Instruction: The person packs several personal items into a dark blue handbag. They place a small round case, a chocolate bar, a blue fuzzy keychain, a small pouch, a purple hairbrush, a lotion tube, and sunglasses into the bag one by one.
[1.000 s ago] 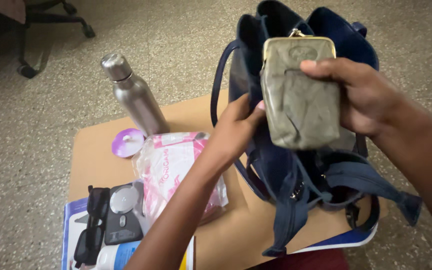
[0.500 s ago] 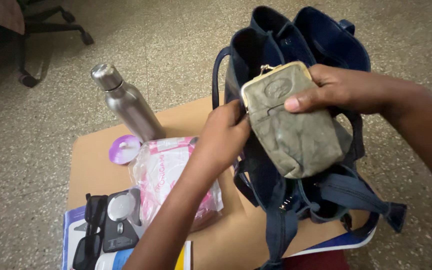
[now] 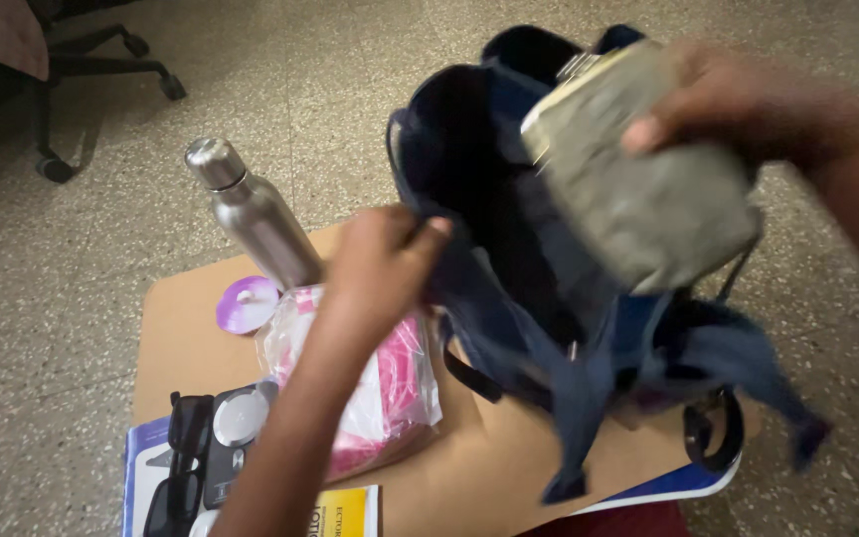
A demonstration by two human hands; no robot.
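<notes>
While the left hand point(image 3: 380, 261) pinches the bag point(image 3: 509, 288) rim: right hand's point(image 3: 718, 94) grip clamped on pouch point(image 3: 638, 199), clasp end up-left.

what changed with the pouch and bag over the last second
The right hand has tilted the olive pouch over the navy bag mouth. The left hand still holds the bag's rim open. Steel bottle, pink packet and sunglasses stayed put.

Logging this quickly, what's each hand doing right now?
Left hand: closed, gripping the rim of the dark blue fabric bag.
Right hand: closed, holding the olive-grey clasp pouch.
</notes>
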